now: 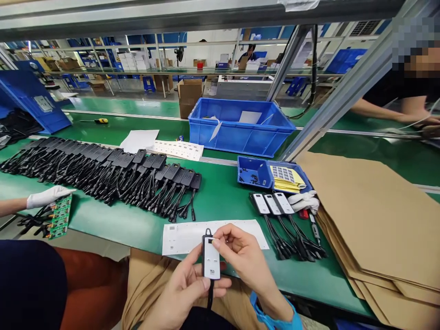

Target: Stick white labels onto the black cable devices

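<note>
Just nearer me than the white sticker sheet [185, 236] on the bench [220, 197], my left hand [185, 288] grips the black adapter [211, 256] while my right hand [245, 256] pinches its top edge, which I judge wants a steady hold and square pressing.

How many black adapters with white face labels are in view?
4: one adapter held by left hand and right hand; three adapters side by side on the green table. More may be hidden.

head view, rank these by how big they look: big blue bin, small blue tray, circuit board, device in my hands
1. big blue bin
2. small blue tray
3. device and circuit board: these look alike, and the device is nearer the camera, so no ranking
</note>
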`<state>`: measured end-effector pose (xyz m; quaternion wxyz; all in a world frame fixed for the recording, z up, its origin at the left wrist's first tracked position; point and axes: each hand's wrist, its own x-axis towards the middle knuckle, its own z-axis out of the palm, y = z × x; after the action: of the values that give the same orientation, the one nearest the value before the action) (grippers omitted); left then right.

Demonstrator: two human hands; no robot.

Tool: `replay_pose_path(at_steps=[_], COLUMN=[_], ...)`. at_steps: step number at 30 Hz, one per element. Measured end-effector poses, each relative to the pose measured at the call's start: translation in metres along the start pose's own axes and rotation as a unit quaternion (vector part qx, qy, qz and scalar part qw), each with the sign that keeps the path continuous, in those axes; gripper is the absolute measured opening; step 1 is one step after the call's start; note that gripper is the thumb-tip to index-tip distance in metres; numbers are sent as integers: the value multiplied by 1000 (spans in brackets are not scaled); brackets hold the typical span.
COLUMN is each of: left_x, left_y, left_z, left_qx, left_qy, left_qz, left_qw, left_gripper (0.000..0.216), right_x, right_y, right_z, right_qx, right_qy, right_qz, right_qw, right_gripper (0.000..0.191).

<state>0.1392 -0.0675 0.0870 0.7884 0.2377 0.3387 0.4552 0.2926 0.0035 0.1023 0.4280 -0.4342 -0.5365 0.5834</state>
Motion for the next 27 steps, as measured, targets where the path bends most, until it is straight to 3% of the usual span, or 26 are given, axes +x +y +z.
replay_pose_path(at_steps=[20,27], left_x=[1,1], left_y=[-6,-10], left_z=[1,-1], left_qx=[102,105], left_qy=[10,-3], left_qz=[9,17], left_qw=[995,994], left_gripper=[90,79], right_x=[-3,-7], right_y=[-2,1], right_z=[3,1], right_qx=[-40,-68], right_qy=[44,52], right_qz=[9,4], right_qw=[998,996], right_gripper=[15,15])
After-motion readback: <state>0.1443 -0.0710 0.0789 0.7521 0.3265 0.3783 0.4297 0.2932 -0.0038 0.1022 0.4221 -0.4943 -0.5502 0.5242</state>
